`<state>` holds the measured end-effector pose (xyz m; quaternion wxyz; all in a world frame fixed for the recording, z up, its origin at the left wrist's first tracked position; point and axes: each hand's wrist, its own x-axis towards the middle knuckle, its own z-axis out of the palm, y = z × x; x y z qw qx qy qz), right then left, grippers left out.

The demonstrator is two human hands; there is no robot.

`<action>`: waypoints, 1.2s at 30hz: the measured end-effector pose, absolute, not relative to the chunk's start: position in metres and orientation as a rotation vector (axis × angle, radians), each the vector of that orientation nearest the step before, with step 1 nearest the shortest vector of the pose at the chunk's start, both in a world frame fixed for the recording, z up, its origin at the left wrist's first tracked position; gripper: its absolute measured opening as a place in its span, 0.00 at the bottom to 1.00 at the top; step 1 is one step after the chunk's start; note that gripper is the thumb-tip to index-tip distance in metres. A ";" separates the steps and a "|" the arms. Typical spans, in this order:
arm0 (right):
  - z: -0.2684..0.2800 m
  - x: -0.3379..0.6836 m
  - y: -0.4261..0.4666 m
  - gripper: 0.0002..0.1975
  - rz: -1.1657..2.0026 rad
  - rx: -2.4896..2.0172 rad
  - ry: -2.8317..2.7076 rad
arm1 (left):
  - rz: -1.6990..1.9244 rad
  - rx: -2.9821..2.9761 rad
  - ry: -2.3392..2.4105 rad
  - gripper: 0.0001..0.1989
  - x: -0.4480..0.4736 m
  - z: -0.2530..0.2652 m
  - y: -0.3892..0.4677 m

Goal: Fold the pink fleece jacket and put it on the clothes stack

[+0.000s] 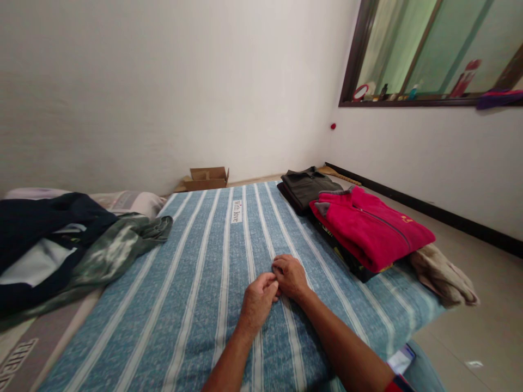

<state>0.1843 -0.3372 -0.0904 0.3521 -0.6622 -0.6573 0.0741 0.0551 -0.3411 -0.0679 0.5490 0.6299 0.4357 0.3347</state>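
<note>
My left hand point(259, 298) and my right hand point(291, 276) meet over the striped blue sheet point(196, 305), near the middle of the bed. The left hand's fingers are curled, with thumb and forefinger drawn together against the right hand's fingers. On the right hand the fingers bend down and inward, partly hidden behind the left fingertips. No object shows in either hand. To the right lies a folded pink zip jacket point(371, 223) on top of dark clothing. Behind it is a folded dark grey collared garment point(308, 185).
Left of the sheet lie a dark navy garment point(81, 212) and a camouflage garment point(118, 245), heaped loosely. A beige garment point(445, 275) hangs over the bed's right edge. An open cardboard box point(206, 178) stands by the wall. A phone-like object point(402, 359) shows below the bed edge.
</note>
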 end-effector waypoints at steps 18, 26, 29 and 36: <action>-0.093 0.184 -0.338 0.09 0.208 -1.719 -1.663 | 0.774 1.491 1.014 0.11 0.054 -0.070 -0.342; -0.101 0.186 -0.344 0.11 0.287 -1.662 -1.675 | 0.761 1.483 1.015 0.09 0.053 -0.076 -0.351; -0.109 0.188 -0.343 0.12 0.307 -1.692 -1.695 | 0.762 1.469 1.012 0.09 0.053 -0.080 -0.353; -0.117 0.192 -0.344 0.14 0.316 -1.711 -1.708 | 0.783 1.458 1.002 0.11 0.053 -0.090 -0.355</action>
